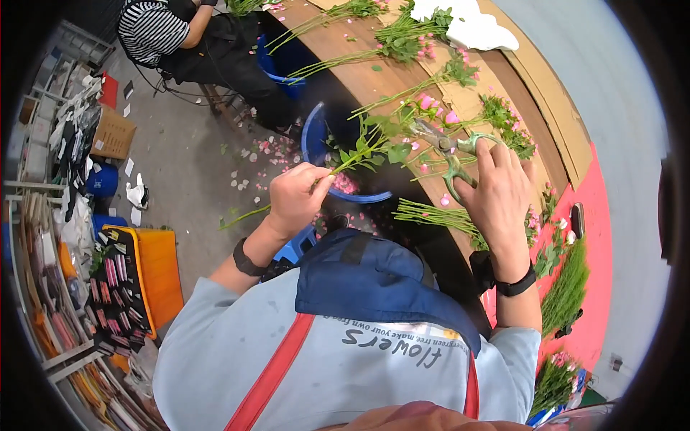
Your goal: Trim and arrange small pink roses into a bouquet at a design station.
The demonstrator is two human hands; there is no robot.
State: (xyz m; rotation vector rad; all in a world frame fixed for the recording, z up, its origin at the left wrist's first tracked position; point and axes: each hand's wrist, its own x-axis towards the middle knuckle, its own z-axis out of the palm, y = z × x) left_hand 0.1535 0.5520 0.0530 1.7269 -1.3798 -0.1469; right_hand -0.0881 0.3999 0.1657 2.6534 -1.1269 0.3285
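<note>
My left hand (302, 196) pinches the green stem of a pink spray rose (356, 156). The stem slants up to the right, over a blue bucket, with its leaves and pink blooms near the table; its lower end sticks out to the left below my hand. My right hand (498, 186) has its fingers in the green handles of a pair of scissors (443, 144). The blades are spread apart and point up-left, close to the upper part of the rose. A bundle of cut stems (436, 214) lies on the table's edge, left of my right wrist.
The blue bucket (353, 196) holds petals and leaves. More rose bunches (401, 46) lie across the wooden table (345, 81). A person in a striped shirt (153, 32) sits at the upper left. An orange bin (159, 275) and loaded shelves stand at the left.
</note>
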